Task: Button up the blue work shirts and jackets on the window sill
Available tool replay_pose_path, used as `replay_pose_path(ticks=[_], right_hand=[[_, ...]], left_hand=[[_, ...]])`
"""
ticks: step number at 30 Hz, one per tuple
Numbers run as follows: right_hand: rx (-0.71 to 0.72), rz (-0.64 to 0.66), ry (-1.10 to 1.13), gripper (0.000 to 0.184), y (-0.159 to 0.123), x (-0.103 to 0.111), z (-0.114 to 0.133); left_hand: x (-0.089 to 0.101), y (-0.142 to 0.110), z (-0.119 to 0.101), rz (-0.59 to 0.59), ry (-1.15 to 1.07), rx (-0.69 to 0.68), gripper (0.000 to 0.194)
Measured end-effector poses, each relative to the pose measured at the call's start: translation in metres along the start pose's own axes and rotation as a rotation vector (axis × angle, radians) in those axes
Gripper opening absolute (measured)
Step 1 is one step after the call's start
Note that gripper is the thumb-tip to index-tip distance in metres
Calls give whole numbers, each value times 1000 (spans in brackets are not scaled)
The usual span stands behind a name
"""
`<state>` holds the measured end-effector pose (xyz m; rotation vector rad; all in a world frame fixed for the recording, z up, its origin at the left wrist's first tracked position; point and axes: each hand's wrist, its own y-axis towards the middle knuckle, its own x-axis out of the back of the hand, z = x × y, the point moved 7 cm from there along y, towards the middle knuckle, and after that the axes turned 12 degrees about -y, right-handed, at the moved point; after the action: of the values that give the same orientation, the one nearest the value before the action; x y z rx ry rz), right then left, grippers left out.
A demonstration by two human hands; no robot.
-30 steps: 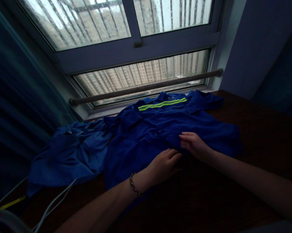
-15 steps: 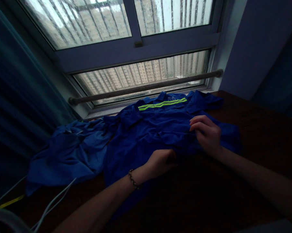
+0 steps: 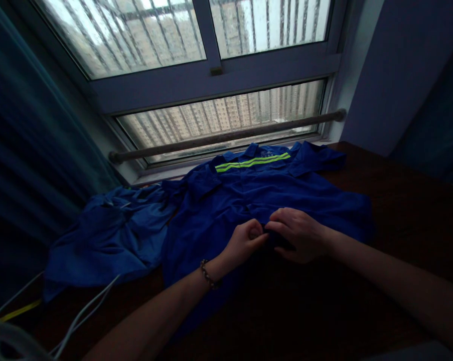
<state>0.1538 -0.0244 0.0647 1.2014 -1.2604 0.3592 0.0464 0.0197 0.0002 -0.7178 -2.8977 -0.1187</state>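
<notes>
A blue work shirt (image 3: 230, 200) with neon yellow-green stripes near its collar lies spread on a dark wooden table (image 3: 407, 200) under a window. My left hand (image 3: 245, 240), with a bead bracelet on the wrist, is closed in a pinch on the shirt's front near its lower middle. My right hand (image 3: 297, 233) meets it there, fingers curled and pinching the same fabric. The two hands touch at the fingertips. What lies between the fingers besides cloth is too dark to make out.
A second blue garment (image 3: 106, 240) lies crumpled to the left of the shirt. White cables (image 3: 79, 316) run across the lower left corner. A metal rail (image 3: 226, 135) crosses the window behind. A dark curtain (image 3: 26, 150) hangs at the left.
My right hand came back down from the shirt's upper right to its lower middle. My left hand shifted slightly up and closed into a pinch against it.
</notes>
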Motion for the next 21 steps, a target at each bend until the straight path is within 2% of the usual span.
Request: replay_pose_path(ticks=[3,6,8,10,12,14,17,21], right_hand=[[-185,-25,111,24,0,4,-20],[-579,-94,349,8,-8,0,-56],[-852,-112,665,14,-19,-15,-73],[-1018,-89,1045,24,-24,-33,-73],[-1065,-48,1344,34,-23,-45,-63],[-1049,-13,1501,41,-20,-50,-52],[-1037,9,1542,39,-19,-54,-44],[-1051,22,1484,36,-20,-58,-46]], left_hand=[[5,2,2,-58,-147,27,24],[5,3,2,-69,-234,40,24],[1,2,2,-39,-267,66,25],[-5,0,2,5,-296,103,26],[-11,-3,1,39,-309,125,27],[-13,-4,-1,51,-310,123,26],[-13,-4,-2,47,-344,115,25],[-9,-3,-2,16,-422,118,26]])
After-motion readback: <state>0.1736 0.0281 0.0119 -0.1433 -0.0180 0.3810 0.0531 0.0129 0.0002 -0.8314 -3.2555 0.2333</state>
